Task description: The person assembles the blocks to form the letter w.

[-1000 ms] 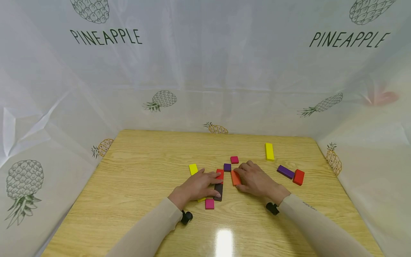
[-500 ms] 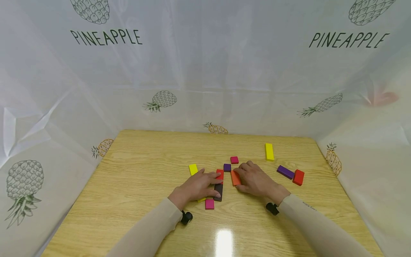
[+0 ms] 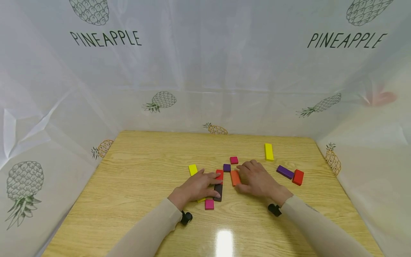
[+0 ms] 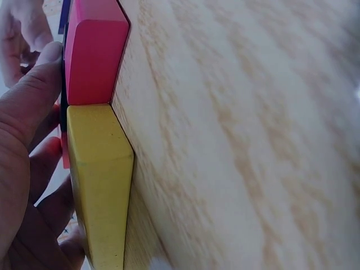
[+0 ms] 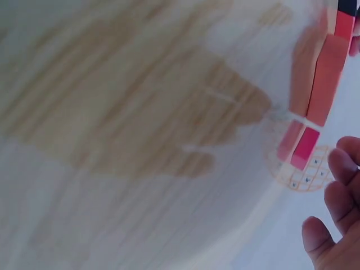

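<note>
My left hand point(image 3: 197, 185) lies with fingers extended over a red block point(image 3: 219, 174) and a dark block point(image 3: 218, 192) set end to end. In the left wrist view its thumb touches the dark block, beside a pink block point(image 4: 97, 53) and a yellow block point(image 4: 104, 185). The yellow one is partly hidden under that hand in the head view. Just right of an orange block point(image 3: 235, 178) is my right hand point(image 3: 258, 180), fingers spread loosely and holding nothing. In the right wrist view, its fingertips point(image 5: 340, 163) are apart from the orange block point(image 5: 329, 79).
A small purple block point(image 3: 227, 167) and a small pink block point(image 3: 234, 160) lie behind the orange one. Farther right are a yellow block point(image 3: 269, 152), a purple block point(image 3: 285, 172) and a red block point(image 3: 298, 177). A printed curtain point(image 3: 205, 71) encloses the wooden table point(image 3: 144, 153).
My right hand has let go of the orange block and drawn slightly to the right. The left hand and the blocks have stayed in place.
</note>
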A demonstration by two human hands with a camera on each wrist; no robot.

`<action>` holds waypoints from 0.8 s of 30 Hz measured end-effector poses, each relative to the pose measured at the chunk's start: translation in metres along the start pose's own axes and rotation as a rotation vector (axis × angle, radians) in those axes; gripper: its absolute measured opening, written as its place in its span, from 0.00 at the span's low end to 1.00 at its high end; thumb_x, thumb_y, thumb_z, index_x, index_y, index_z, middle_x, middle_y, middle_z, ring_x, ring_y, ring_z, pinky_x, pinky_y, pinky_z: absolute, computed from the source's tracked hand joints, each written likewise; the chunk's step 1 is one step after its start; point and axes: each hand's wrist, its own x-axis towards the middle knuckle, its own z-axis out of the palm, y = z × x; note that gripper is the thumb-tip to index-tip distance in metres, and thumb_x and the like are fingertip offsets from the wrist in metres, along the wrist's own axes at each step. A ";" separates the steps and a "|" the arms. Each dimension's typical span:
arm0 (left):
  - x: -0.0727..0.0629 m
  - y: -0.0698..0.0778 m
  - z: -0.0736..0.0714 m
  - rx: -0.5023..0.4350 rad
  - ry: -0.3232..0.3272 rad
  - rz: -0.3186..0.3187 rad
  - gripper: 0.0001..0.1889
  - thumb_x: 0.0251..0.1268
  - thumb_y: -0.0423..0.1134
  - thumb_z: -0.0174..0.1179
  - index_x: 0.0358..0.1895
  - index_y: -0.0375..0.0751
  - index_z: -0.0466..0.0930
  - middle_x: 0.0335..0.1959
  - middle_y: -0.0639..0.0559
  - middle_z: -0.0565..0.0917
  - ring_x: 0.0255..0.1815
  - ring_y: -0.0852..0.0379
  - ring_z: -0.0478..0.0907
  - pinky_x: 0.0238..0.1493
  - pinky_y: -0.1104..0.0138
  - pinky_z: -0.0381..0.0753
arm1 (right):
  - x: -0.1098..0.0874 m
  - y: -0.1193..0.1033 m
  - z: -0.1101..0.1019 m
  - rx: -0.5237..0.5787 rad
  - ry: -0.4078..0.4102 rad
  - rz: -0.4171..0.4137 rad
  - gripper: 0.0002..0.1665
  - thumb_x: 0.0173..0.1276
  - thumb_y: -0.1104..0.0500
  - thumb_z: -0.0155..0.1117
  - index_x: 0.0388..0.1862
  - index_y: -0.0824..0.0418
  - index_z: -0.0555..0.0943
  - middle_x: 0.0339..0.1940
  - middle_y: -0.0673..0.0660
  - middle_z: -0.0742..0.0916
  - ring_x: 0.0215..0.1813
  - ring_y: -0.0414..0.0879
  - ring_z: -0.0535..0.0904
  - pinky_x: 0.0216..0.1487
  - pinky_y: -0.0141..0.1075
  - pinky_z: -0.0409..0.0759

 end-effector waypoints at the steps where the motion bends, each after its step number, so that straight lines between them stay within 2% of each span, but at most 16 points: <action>1: 0.000 0.000 0.000 0.001 -0.001 -0.002 0.36 0.69 0.64 0.64 0.76 0.55 0.75 0.82 0.59 0.67 0.84 0.56 0.62 0.88 0.47 0.46 | -0.001 0.001 -0.001 0.003 0.015 0.010 0.42 0.67 0.35 0.72 0.68 0.63 0.80 0.60 0.59 0.84 0.59 0.55 0.76 0.64 0.54 0.79; 6: -0.001 0.001 -0.001 -0.004 0.002 0.000 0.35 0.69 0.63 0.65 0.76 0.55 0.75 0.82 0.58 0.67 0.83 0.55 0.63 0.88 0.46 0.46 | -0.010 0.010 -0.004 -0.027 0.086 0.058 0.38 0.67 0.39 0.74 0.64 0.65 0.82 0.56 0.60 0.84 0.57 0.57 0.76 0.63 0.56 0.78; 12: -0.001 0.001 -0.001 -0.012 0.003 0.009 0.35 0.69 0.62 0.65 0.76 0.54 0.76 0.82 0.58 0.67 0.84 0.55 0.63 0.88 0.46 0.46 | -0.028 0.030 -0.006 -0.086 0.147 0.142 0.33 0.67 0.45 0.76 0.59 0.67 0.82 0.51 0.62 0.84 0.53 0.61 0.75 0.54 0.58 0.77; 19: -0.002 0.001 -0.001 -0.003 0.001 0.011 0.35 0.69 0.62 0.65 0.76 0.54 0.75 0.82 0.58 0.67 0.84 0.56 0.62 0.87 0.46 0.47 | -0.059 0.059 -0.014 -0.183 0.174 0.233 0.29 0.68 0.48 0.72 0.56 0.70 0.81 0.52 0.68 0.84 0.55 0.69 0.75 0.50 0.61 0.75; 24: -0.002 0.001 0.000 -0.001 0.000 0.013 0.35 0.69 0.62 0.65 0.76 0.54 0.76 0.82 0.58 0.67 0.84 0.55 0.63 0.87 0.46 0.48 | -0.080 0.075 -0.020 -0.196 0.181 0.309 0.27 0.69 0.50 0.67 0.55 0.72 0.80 0.51 0.71 0.83 0.54 0.71 0.75 0.47 0.63 0.73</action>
